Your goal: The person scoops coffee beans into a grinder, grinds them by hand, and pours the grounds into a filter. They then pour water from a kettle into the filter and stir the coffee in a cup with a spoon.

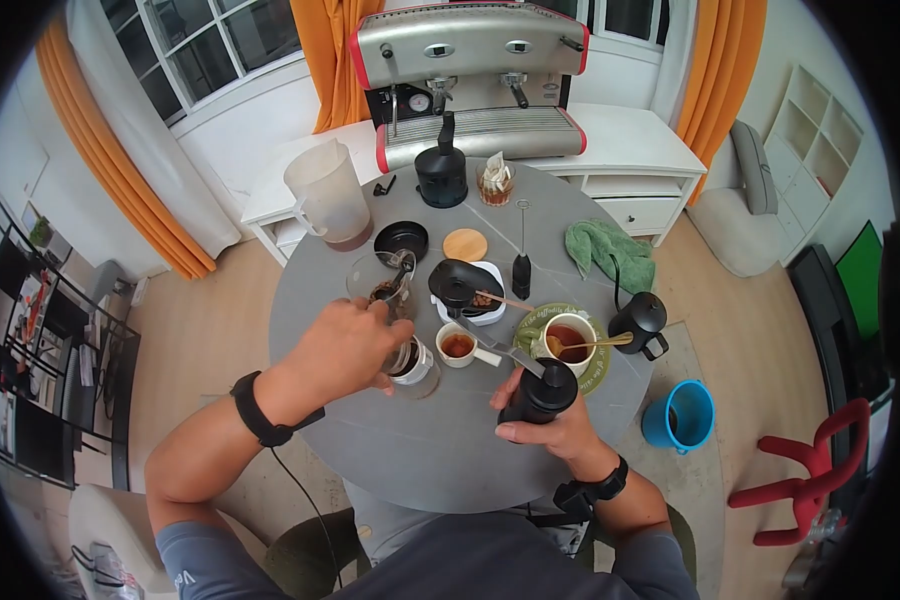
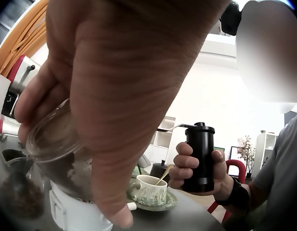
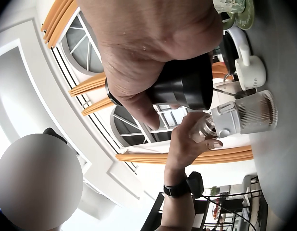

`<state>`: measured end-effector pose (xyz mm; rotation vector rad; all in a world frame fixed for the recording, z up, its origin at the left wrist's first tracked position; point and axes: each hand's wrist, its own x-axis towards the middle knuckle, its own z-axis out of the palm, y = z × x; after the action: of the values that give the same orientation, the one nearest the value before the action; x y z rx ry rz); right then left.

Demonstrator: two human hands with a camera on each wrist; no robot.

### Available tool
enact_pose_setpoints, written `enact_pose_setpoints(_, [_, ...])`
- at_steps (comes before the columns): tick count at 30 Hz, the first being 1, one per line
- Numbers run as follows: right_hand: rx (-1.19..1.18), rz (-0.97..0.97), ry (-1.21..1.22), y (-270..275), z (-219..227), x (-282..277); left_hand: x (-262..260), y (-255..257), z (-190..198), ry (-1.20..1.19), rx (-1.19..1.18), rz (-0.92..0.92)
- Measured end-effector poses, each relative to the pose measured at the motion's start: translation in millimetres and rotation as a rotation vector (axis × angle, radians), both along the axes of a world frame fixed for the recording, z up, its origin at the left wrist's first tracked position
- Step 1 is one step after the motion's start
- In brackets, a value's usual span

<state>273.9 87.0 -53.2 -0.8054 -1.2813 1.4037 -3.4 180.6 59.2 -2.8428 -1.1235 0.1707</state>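
Note:
My left hand (image 1: pixel 345 345) grips a small clear glass jar (image 2: pixel 55 137) from above, its inside coated with brown powder. The jar is at the white collar (image 3: pixel 226 120) of a ribbed clear container (image 3: pixel 256 113), which stands on the table. My right hand (image 1: pixel 560 430) holds a black hand coffee grinder (image 2: pixel 200 156) upright, fingers wrapped round its body; its metal crank (image 1: pixel 500 345) points left. Between the hands stands a small white cup (image 1: pixel 457 346) of brown liquid. Behind the grinder, a mug (image 1: pixel 570 345) with a golden spoon sits on a green saucer (image 1: pixel 598 375).
Behind the hands are a glass vessel (image 1: pixel 368 272), a black dish (image 1: pixel 458 282) with beans, a black bowl (image 1: pixel 402 240), a frother (image 1: pixel 521 270) and a wooden disc (image 1: pixel 465 245). Farther out stand a pitcher (image 1: pixel 328 195), a black kettle (image 1: pixel 638 322) and a green cloth (image 1: pixel 610 250).

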Motion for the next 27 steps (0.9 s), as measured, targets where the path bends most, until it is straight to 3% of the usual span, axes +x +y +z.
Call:
enact_pose_setpoints(2, [-0.015,0.025,-0.016,-0.2,-0.3,1.3,2.2,0.5,-3.2,0.004,0.11,-0.096])
enact_pose_setpoints(27, [0.029,-0.025,0.019,-2.8,4.1,-6.5,-6.9,0.8,0.3,-0.13,0.02,-0.071])
